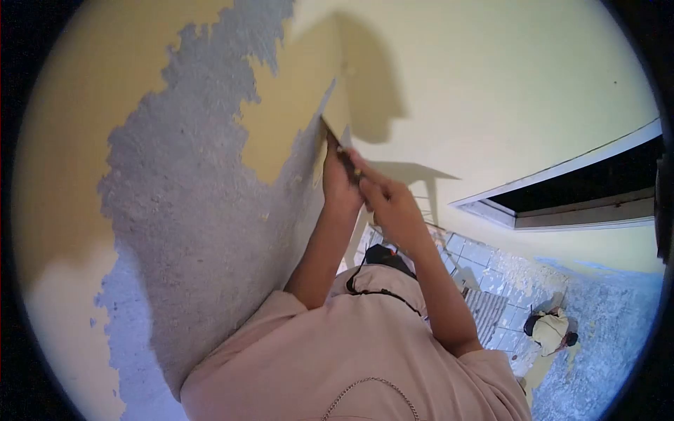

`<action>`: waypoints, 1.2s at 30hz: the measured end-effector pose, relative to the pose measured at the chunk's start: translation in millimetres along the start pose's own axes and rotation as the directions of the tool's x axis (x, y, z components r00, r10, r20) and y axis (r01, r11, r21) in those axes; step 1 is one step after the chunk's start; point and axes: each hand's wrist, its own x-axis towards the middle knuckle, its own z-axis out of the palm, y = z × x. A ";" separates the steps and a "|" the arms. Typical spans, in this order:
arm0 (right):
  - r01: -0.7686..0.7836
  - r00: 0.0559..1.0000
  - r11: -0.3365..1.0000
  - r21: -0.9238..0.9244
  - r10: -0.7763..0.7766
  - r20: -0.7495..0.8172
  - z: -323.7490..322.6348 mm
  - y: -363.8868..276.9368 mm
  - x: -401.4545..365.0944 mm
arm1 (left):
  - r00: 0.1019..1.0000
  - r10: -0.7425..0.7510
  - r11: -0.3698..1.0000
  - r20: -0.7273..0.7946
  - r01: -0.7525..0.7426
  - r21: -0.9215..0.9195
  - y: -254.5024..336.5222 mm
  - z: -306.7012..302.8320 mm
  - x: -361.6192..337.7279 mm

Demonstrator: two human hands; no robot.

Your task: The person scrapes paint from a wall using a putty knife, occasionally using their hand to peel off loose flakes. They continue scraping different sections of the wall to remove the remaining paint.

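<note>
A scraper (331,133), seen nearly edge-on, has its blade tip against the wall near the corner, at the border of yellow paint (277,130) and bare grey plaster (189,168). My right hand (395,210) is closed round its dark handle (348,166). Close beside it, my left hand (339,179) grips the scraper from the left, with fingers up along the blade side. Part of the left fingers is hidden behind the tool. A narrow grey scraped strip (328,95) runs up from the blade tip.
The adjoining pale yellow wall (491,91) holds a white-framed opening (562,203) on the right. Far below, another person (551,330) crouches on the tiled floor (470,252) by a patchy blue wall (611,337). A corrugated sheet (484,309) lies on the floor.
</note>
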 end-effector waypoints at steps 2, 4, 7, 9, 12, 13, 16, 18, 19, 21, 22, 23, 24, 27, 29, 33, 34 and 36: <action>-0.129 0.985 0.988 0.080 0.119 0.127 -2.3 7.9 -18.4 | 0.993 0.039 0.998 -0.114 -0.033 0.055 -1.5 -5.9 -27.1; -0.275 0.932 0.952 0.137 0.229 0.280 -2.5 20.3 -40.0 | 0.988 -0.031 0.997 -0.150 0.041 0.064 -11.5 -48.2 -40.3; -0.370 0.875 0.904 0.215 0.261 0.407 0.1 37.1 -71.4 | 0.943 -0.047 0.994 -0.329 0.013 -0.104 -17.5 -51.9 -65.1; -0.089 0.947 0.909 0.408 -0.049 0.316 -0.1 44.0 -83.4 | 0.951 -0.034 0.995 -0.306 0.002 -0.104 -24.7 -60.2 -68.3; 0.129 0.969 0.990 0.057 -0.138 0.205 -6.0 53.1 -76.7 | 0.971 -0.041 0.999 -0.234 0.032 -0.042 -32.0 -58.8 -66.4; 0.242 0.964 0.949 -0.204 -0.211 0.164 -8.8 53.3 -73.2 | 0.978 -0.071 0.997 -0.194 0.078 0.026 -33.2 -56.2 -65.5; 0.288 0.950 0.941 -0.177 -0.304 -0.068 -17.3 39.1 -59.6 | 0.988 -0.085 0.993 -0.132 0.095 0.067 -26.2 -48.1 -65.4; 0.436 0.870 0.899 -0.032 -0.431 -0.241 -23.9 39.1 -42.1 | 0.992 -0.086 0.986 -0.094 0.099 0.135 -15.8 -41.7 -69.0; 0.527 0.820 0.847 0.072 -0.485 -0.305 -25.6 41.0 -31.2 | 0.984 -0.157 0.976 -0.081 0.168 0.139 -10.6 -37.6 -71.4; 0.516 0.853 0.696 0.499 -0.367 -0.371 -26.5 39.6 -12.9 | 0.972 -0.225 0.960 -0.070 0.234 0.154 1.6 -26.8 -77.1; 0.545 0.838 0.599 0.586 -0.354 -0.416 -30.4 35.0 -2.4 | 0.940 -0.340 0.929 0.037 0.329 0.172 9.9 -20.2 -81.0; 0.568 0.823 0.493 0.659 -0.337 -0.458 -35.4 27.0 7.1 | 0.884 -0.446 0.887 0.141 0.417 0.196 17.6 -13.1 -84.2; 0.543 0.839 0.412 0.732 -0.238 -0.489 -37.9 11.6 13.0 | 0.868 -0.462 0.875 0.183 0.414 0.250 23.3 -7.2 -88.2; 0.528 0.849 0.269 0.805 -0.182 -0.496 -56.6 -9.3 30.0 | 0.817 -0.476 0.867 0.326 0.373 0.329 30.2 -7.1 -85.0; 0.555 0.830 0.263 0.789 -0.245 -0.502 -64.4 -13.8 40.3 | 0.821 -0.470 0.862 0.323 0.350 0.366 30.4 -10.9 -81.3; 0.644 0.746 0.235 0.728 -0.404 -0.529 -66.7 -36.4 50.6 | 0.980 -0.144 0.945 0.136 0.096 0.313 22.5 -12.4 -87.6; 0.680 0.698 0.197 0.706 -0.467 -0.543 -68.5 -47.9 50.0 | 1.000 -0.006 0.956 0.010 0.003 0.294 22.6 -11.8 -92.0; 0.741 0.575 0.096 0.665 -0.602 -0.554 -74.8 -77.6 41.9 | 0.983 0.165 0.950 0.083 -0.182 0.256 26.0 -13.5 -102.8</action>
